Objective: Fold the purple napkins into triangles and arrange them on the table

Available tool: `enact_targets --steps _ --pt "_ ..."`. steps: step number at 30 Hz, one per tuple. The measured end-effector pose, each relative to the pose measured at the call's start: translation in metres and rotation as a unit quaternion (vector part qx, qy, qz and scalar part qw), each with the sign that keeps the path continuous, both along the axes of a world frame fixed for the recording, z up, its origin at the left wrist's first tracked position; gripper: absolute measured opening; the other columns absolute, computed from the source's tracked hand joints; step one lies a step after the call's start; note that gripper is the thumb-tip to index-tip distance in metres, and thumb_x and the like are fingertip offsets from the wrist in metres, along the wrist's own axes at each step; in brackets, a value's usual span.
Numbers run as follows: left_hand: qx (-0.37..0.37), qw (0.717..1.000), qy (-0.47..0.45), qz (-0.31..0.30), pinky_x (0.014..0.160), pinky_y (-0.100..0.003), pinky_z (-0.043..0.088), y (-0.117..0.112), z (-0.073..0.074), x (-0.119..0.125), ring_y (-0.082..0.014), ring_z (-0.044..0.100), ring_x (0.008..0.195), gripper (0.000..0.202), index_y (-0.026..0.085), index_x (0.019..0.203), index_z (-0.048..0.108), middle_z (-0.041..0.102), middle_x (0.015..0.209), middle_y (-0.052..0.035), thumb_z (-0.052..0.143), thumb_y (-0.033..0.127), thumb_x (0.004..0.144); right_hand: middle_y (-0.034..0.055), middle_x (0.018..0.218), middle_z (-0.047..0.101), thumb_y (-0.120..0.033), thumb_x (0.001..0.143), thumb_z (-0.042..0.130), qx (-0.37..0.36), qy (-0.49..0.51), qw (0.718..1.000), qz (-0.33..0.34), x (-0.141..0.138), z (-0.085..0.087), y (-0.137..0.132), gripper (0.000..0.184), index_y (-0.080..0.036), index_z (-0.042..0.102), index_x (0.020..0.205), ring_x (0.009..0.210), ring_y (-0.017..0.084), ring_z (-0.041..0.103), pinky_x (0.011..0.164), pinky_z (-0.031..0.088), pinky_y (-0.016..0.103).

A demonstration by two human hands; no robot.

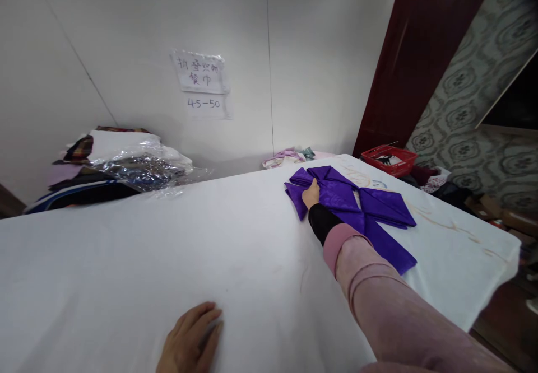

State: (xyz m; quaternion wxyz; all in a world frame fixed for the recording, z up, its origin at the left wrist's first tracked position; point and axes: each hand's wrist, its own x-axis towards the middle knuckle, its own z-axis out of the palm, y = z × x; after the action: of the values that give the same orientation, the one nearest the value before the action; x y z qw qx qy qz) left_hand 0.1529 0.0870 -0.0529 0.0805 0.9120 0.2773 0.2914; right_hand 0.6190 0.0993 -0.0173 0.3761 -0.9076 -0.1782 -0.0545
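Note:
Several folded purple cloths (pixel 370 205) lie spread in a loose pile at the far right of the white-covered table (pixel 168 250). My right hand (pixel 311 194), arm stretched far out in a pink sleeve over a black cuff, rests on the nearest purple cloth at the pile's left side; its fingers are closed on the cloth's edge. My left hand (pixel 191 339) lies flat on the white cover near the front edge, fingers stretched out, holding nothing.
A stack of folded fabrics and plastic-wrapped bundles (pixel 113 166) sits at the back left. Pale crumpled cloths (pixel 288 157) lie by the wall. A red basket (pixel 389 159) stands beyond the table's far right corner, next to a dark wooden door (pixel 416 54). A paper sign (pixel 202 73) hangs on the wall.

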Motion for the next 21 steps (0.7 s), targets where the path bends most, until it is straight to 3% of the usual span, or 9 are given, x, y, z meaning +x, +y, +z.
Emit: enact_targets --steps 3,8,13,18,21 --pt "0.007 1.000 -0.006 0.004 0.075 -0.036 0.058 0.000 0.000 0.000 -0.0220 0.065 0.092 0.023 0.030 0.090 0.070 0.069 0.101 -0.0024 0.053 0.041 0.080 0.0212 0.133 0.041 -0.004 0.079 0.039 -0.028 -0.026 0.999 0.006 -0.007 0.002 -0.007 0.064 -0.006 0.026 0.142 0.113 0.028 0.049 0.093 0.040 0.035" --pt "0.013 1.000 -0.012 -0.002 0.073 -0.036 0.059 0.000 0.002 0.001 -0.0221 0.066 0.089 0.023 0.030 0.089 0.071 0.070 0.098 -0.0023 0.053 0.041 0.079 0.0185 0.144 0.030 -0.007 0.078 0.038 -0.080 -0.076 0.993 0.029 -0.020 0.004 -0.012 0.059 -0.011 0.037 0.137 0.120 0.032 0.040 0.093 0.035 0.041" --pt "0.023 0.999 -0.021 -0.016 0.071 -0.035 0.060 0.003 0.003 0.002 -0.0225 0.068 0.087 0.023 0.031 0.087 0.072 0.071 0.096 -0.0019 0.054 0.042 0.077 0.0147 0.147 0.029 -0.010 0.081 0.037 -0.128 -0.128 0.981 0.068 -0.029 0.006 -0.013 0.043 -0.013 0.054 0.120 0.133 0.030 0.023 0.101 0.023 0.045" --pt "0.050 0.997 -0.049 -0.023 0.065 -0.033 0.061 0.005 0.003 0.004 -0.0224 0.069 0.083 0.022 0.032 0.085 0.071 0.072 0.094 -0.0003 0.054 0.042 0.077 0.0114 0.147 0.030 -0.032 0.091 0.032 -0.209 -0.182 0.947 0.162 -0.040 0.006 -0.007 0.040 -0.020 0.052 0.123 0.136 0.030 0.015 0.103 0.015 0.051" --pt "0.068 0.996 -0.050 -0.037 0.066 -0.031 0.061 0.007 0.002 0.003 -0.0213 0.069 0.082 0.021 0.031 0.086 0.071 0.072 0.093 -0.0002 0.054 0.041 0.078 0.0091 0.142 0.037 -0.038 0.091 0.034 -0.247 -0.161 0.930 0.218 -0.043 0.000 -0.005 0.040 -0.027 0.051 0.125 0.134 0.032 0.020 0.102 0.014 0.057"
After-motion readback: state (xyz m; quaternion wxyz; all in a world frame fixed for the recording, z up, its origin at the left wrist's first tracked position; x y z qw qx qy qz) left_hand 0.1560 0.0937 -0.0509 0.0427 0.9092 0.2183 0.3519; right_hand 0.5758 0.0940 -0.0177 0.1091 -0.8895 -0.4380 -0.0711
